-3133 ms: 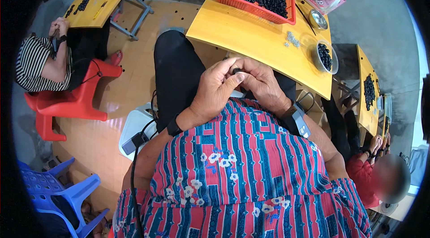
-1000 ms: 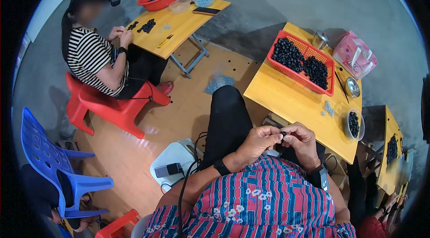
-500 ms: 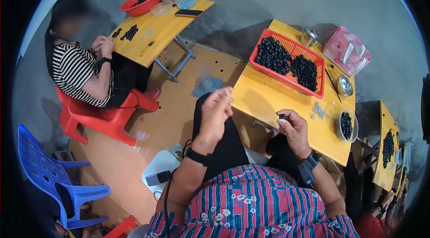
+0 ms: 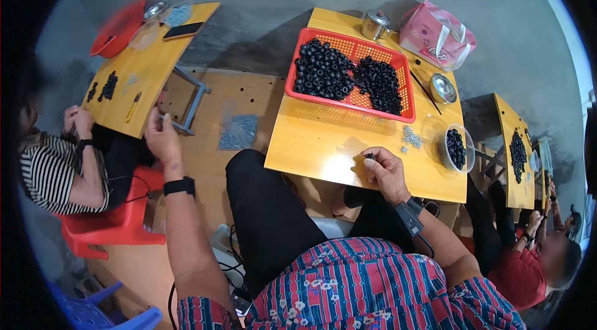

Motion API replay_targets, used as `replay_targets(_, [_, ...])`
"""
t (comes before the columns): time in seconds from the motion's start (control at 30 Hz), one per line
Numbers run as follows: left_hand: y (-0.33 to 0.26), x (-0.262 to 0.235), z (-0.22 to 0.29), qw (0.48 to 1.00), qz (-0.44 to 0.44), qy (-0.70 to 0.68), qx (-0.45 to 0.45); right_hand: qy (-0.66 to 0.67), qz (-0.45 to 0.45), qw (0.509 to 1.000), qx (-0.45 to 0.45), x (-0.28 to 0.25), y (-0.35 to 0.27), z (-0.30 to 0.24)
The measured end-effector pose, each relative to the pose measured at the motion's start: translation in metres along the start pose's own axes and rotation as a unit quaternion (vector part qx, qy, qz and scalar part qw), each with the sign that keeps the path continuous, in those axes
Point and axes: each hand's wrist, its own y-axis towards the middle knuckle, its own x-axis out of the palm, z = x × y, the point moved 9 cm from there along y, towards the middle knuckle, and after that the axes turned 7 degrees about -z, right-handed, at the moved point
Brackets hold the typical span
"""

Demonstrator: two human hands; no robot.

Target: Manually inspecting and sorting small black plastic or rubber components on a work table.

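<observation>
My right hand (image 4: 387,176) pinches a small black ring-shaped piece (image 4: 370,156) between thumb and fingers, just above the front part of the yellow table (image 4: 311,143). My left hand (image 4: 163,138) is stretched far out to the left, off the table and near a co-worker's table. Its fingers are apart and nothing shows in them. Beyond my right hand stands a red plastic basket (image 4: 348,105) holding two heaps of black pieces, larger ones (image 4: 323,69) and smaller ones (image 4: 379,84). Small silvery pieces (image 4: 411,137) lie between the basket and a clear tub (image 4: 470,150) of black pieces.
A steel bowl (image 4: 443,88), dark stick (image 4: 426,92), metal pot (image 4: 375,25) and pink bag (image 4: 432,35) occupy the table's far right. At left a co-worker in stripes (image 4: 62,171) sits at another yellow table (image 4: 146,66). A bag of bluish pieces (image 4: 238,132) lies on the floor.
My left hand has swung outward to the left, away from my lap. The view has turned, so the table appears further left. My right hand still pinches the black piece.
</observation>
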Motion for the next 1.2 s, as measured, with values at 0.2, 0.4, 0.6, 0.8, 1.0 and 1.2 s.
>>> replay_targets(0.2, [0.013, -0.003, 0.016, 0.954, 0.023, 0.266, 0.138, -0.034, 0.002, 0.999, 0.013, -0.007, 0.0, 0.009])
replay_targets(0.4, [0.036, 0.001, -0.01, 0.903, -0.035, 0.414, 0.111, -0.033, 0.021, 0.999, 0.025, -0.01, -0.001, 0.018])
replay_targets(0.6, [0.051, 0.006, -0.054, 0.869, -0.079, 0.483, 0.069, -0.042, 0.038, 0.998, 0.038, -0.011, 0.002, 0.018])
replay_targets(0.8, [0.05, -0.013, -0.037, 0.871, 0.006, 0.472, 0.135, -0.055, 0.039, 0.997, 0.04, -0.012, 0.002, 0.017])
replay_targets(1.0, [0.047, -0.015, -0.05, 0.883, -0.082, 0.461, 0.029, -0.062, 0.04, 0.996, 0.043, -0.012, 0.002, 0.018])
replay_targets(1.2, [0.058, -0.027, -0.053, 0.873, -0.009, 0.466, 0.146, -0.055, 0.04, 0.997, 0.04, -0.012, 0.001, 0.021])
